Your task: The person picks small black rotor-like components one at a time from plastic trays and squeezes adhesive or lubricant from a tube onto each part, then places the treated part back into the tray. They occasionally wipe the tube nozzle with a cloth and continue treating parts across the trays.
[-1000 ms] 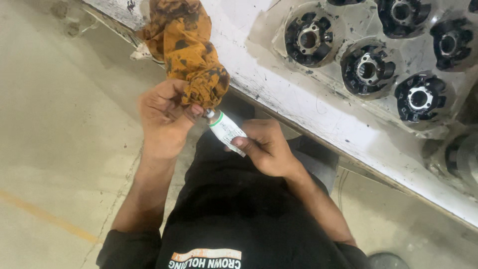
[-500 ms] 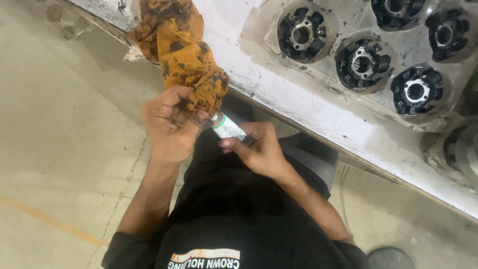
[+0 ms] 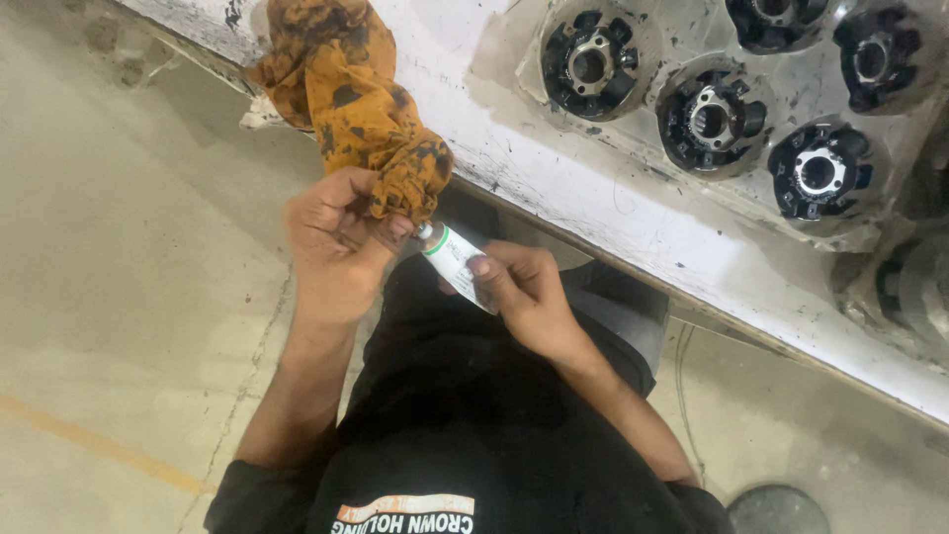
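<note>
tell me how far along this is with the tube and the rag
Done: the small white squeeze tube is in the right hand, nozzle at the stained orange cloth rag gripped by the left hand. Left: the black round metal parts lie untouched.

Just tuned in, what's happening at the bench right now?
A person stands over a concrete floor at the edge of a white workbench. The right hand holds a small white squeeze tube with a green band, nozzle pointed at the left hand. The left hand grips the hanging end of a stained orange-and-black rag draped off the bench, right at the tube's tip. Several round black-and-silver metal parts sit untouched on the bench.
</note>
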